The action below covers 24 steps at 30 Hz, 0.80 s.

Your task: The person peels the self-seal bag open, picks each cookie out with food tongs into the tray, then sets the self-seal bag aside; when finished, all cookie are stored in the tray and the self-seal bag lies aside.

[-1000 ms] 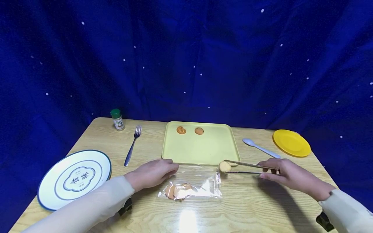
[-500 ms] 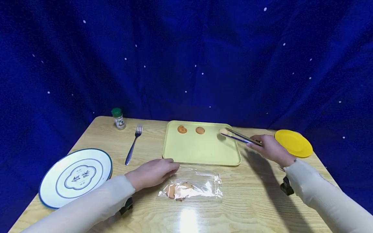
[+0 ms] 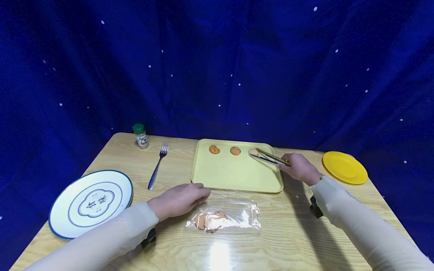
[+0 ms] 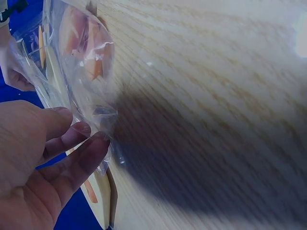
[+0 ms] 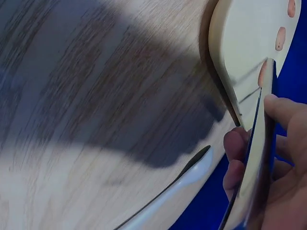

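Note:
My right hand (image 3: 299, 168) grips metal tongs (image 3: 271, 157) over the right end of the pale yellow tray (image 3: 234, 173). Between the tong tips is a light round cookie (image 3: 253, 152), at or just above the tray surface. Left of it lie a brown cookie (image 3: 235, 151) and a patterned cookie (image 3: 214, 149), in one row. In the left wrist view, my left hand (image 4: 43, 163) pinches the edge of a clear plastic bag (image 4: 96, 108) between thumb and fingers. Several cookies (image 3: 200, 221) lie inside this bag, flat on the table before the tray.
A white blue-rimmed plate (image 3: 118, 188) sits at the left, with a fork (image 3: 158, 167) and a green-capped shaker (image 3: 140, 136) beyond it. A yellow plate (image 3: 344, 168) stands far right. The right wrist view shows a pale spoon (image 5: 189, 176) near my right hand.
My right hand has carried the light cookie in the tongs from beside the bag up and over to the tray's right end, then slightly left. My left hand stays at the bag.

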Each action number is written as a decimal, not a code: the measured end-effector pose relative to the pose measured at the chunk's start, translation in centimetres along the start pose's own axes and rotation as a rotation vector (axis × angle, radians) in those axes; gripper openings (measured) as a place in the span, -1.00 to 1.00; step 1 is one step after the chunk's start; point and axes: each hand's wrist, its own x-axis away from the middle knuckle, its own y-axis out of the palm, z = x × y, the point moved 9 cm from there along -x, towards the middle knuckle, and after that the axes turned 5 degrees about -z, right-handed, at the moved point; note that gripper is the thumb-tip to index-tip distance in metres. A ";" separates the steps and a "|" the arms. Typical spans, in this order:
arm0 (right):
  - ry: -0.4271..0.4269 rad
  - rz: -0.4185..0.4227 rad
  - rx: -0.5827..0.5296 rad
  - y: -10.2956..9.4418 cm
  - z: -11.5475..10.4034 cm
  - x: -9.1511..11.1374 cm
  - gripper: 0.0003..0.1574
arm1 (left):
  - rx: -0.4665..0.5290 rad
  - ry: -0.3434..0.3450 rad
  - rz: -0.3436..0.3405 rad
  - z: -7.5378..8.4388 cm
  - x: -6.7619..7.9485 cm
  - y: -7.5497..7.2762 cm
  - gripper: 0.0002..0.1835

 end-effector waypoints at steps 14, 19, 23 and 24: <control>-0.089 0.012 -0.034 -3.3 -1.4 5.2 -0.76 | -0.007 0.002 -0.006 0.2 -0.2 -0.2 -0.81; -0.183 0.022 -0.045 -4.3 -1.9 9.0 -0.94 | -0.002 -0.004 -0.017 0.2 -0.5 0.0 -0.81; -0.270 -0.011 -0.119 -4.3 -2.4 11.6 -0.89 | 0.005 -0.011 -0.019 0.0 -0.4 0.2 -0.81; -0.278 -0.028 -0.135 -4.2 -2.4 12.2 -0.88 | 0.005 -0.009 -0.017 0.0 -0.5 0.2 -0.81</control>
